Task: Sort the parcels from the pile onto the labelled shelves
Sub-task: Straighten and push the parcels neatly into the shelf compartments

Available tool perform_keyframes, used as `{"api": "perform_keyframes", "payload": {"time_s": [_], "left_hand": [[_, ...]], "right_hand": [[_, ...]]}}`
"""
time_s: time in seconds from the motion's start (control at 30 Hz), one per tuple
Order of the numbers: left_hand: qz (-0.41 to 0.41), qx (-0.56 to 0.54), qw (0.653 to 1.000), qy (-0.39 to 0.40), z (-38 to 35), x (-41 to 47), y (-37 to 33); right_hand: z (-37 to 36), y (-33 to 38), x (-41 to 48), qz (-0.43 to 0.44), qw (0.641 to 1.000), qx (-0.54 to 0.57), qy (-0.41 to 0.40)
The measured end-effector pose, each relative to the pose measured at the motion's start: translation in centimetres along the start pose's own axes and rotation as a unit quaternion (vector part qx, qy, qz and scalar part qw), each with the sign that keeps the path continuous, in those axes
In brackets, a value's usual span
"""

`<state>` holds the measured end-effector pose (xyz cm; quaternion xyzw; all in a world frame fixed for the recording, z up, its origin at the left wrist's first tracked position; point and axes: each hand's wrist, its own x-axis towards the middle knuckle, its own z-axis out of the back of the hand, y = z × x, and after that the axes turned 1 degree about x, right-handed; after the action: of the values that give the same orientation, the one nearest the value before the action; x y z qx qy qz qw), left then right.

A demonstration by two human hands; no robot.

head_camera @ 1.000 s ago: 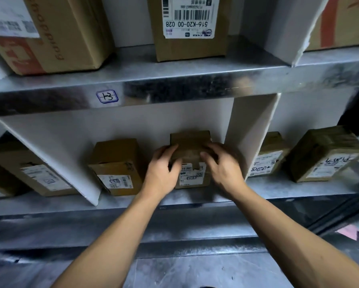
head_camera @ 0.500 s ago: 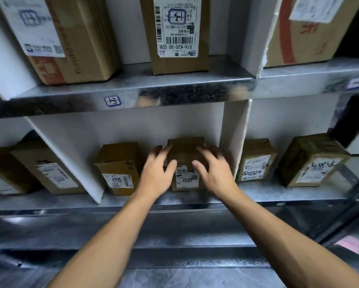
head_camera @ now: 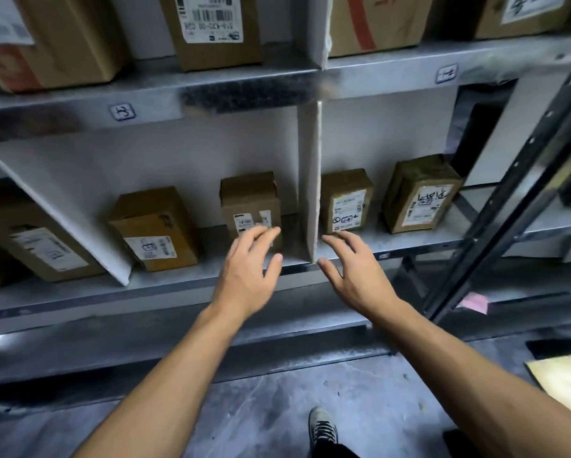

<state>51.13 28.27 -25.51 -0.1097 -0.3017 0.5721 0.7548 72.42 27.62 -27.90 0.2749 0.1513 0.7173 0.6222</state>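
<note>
A small brown cardboard parcel point(head_camera: 249, 201) with a white label stands upright on the metal shelf point(head_camera: 178, 282), just left of a white divider point(head_camera: 312, 180). My left hand point(head_camera: 247, 269) hovers in front of it, fingers spread, holding nothing. My right hand point(head_camera: 353, 272) is open too, in front of the divider's lower edge and clear of the parcel. A handwritten label sticker point(head_camera: 122, 111) marks the rail above this compartment.
Another brown parcel point(head_camera: 153, 228) shares the compartment on the left. Two parcels point(head_camera: 345, 200) point(head_camera: 421, 193) stand right of the divider. Larger boxes point(head_camera: 211, 28) fill the shelf above. A black slotted upright point(head_camera: 515, 180) crosses the right side. My shoe point(head_camera: 322, 426) is on the grey floor.
Both hands have let go of the small parcel and drawn back from the shelf with fingers spread. The parcel stays standing by the divider. The view has shifted right.
</note>
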Motion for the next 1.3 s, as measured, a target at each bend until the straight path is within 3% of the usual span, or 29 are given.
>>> {"api": "perform_keyframes", "payload": {"time_s": [0.17, 0.33, 0.57, 0.8, 0.97, 1.3], "left_hand": [[-0.069, -0.001, 0.997, 0.036, -3.2, 2.0, -4.2], [-0.079, -0.038, 0.996, 0.03, -6.9, 6.2, -7.7], [0.022, -0.058, 0.998, 0.002, -11.4, 12.4, -10.2], [0.136, -0.003, 0.991, -0.002, -14.3, 16.4, -9.5], [0.164, 0.008, 0.986, 0.003, -15.5, 17.1, -8.0], [0.155, 0.006, 0.987, -0.043, -15.8, 16.1, -7.7]], "right_hand": [[3.9, -3.9, 0.9, -0.029, 0.999, 0.002, -0.043], [7.4, -7.3, 5.0, -0.04, 0.996, 0.023, -0.076], [8.2, -10.3, 12.0, -0.03, 0.998, 0.048, -0.034], [6.5, -12.2, 16.5, -0.01, 0.992, 0.126, 0.016], [5.0, -13.4, 17.6, -0.022, 0.979, 0.196, 0.044], [3.9, -14.3, 17.0, -0.003, 0.978, 0.204, 0.046]]}}
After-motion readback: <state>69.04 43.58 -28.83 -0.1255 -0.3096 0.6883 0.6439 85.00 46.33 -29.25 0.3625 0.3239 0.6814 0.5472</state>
